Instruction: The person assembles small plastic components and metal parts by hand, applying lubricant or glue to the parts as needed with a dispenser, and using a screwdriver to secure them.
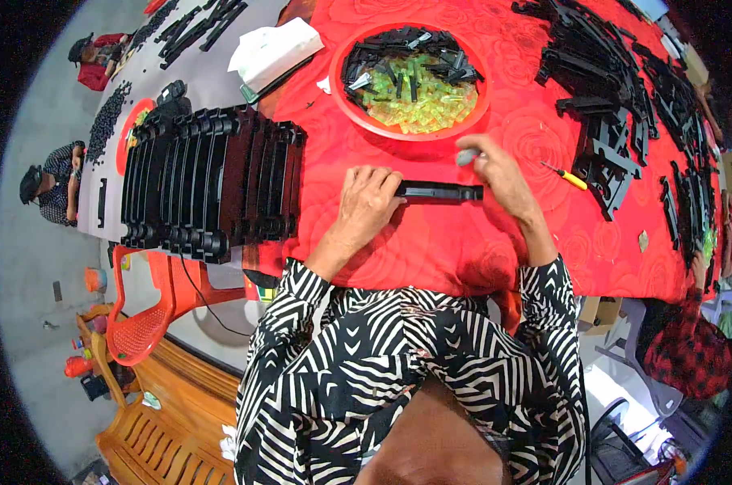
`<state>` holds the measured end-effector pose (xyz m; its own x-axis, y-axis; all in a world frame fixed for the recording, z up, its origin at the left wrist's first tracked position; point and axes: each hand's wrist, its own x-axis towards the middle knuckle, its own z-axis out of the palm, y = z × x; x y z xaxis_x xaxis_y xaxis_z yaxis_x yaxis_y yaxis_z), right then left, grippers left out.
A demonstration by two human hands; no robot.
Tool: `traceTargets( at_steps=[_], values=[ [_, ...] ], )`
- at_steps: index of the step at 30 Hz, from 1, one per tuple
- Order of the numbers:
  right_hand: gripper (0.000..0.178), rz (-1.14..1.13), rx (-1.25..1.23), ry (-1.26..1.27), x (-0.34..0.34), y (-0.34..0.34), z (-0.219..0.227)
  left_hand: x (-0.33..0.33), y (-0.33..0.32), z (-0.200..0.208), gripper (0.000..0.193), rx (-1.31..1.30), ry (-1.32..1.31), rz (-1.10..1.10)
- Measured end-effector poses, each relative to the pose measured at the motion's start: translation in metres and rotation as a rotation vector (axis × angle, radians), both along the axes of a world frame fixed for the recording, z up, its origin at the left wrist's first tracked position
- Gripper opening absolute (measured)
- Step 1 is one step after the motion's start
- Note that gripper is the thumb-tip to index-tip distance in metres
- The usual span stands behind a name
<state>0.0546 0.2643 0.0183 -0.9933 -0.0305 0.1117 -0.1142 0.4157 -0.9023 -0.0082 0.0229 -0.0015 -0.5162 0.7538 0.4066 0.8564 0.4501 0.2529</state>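
A long black plastic strip [440, 192] lies crosswise on the red tablecloth [414, 242] in front of me. My left hand [368, 198] is closed on its left end. Just beyond its right end, my right hand [499, 174] pinches a small grey rounded object [466, 157], too little of which shows to name it. Behind both hands stands a red basin [414, 133], filled with small translucent yellow-green pieces [422, 109] and black plastic pieces [398, 42].
At left rises a stack of black plastic frames [212, 178]. A tissue pack [275, 52] lies beyond. To the right are a yellow-handled screwdriver [566, 175] and heaped black parts [596, 69]. A red chair [160, 311] stands lower left; other people sit at both sides.
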Motion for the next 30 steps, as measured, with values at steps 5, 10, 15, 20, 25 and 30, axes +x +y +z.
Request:
traceTargets(
  at_steps=[5,10,15,20,25,30],
  values=[
    [0.024,-0.261,-0.480,0.071,0.014,-0.009,0.000,0.008,0.000,-0.004,0.039,-0.101,-0.121,0.081],
    [0.023,-0.218,-0.855,0.190,0.018,-0.040,-0.002,0.013,0.008,-0.002,0.036,0.086,0.005,-0.039],
    [0.039,-0.283,-1.125,0.279,0.006,-0.060,-0.030,0.015,0.022,-0.008,0.037,0.157,0.022,-0.045],
    [0.039,-0.364,-0.948,0.164,-0.002,-0.069,-0.017,0.015,0.022,-0.020,0.033,0.150,-0.007,-0.029],
    [0.036,-0.314,-1.030,0.122,-0.003,-0.071,-0.028,0.018,0.027,-0.028,0.026,0.175,-0.061,-0.006],
    [0.035,-0.288,-0.966,0.113,-0.002,-0.070,-0.030,0.019,0.030,-0.025,0.016,0.174,-0.070,0.039]
  ],
)
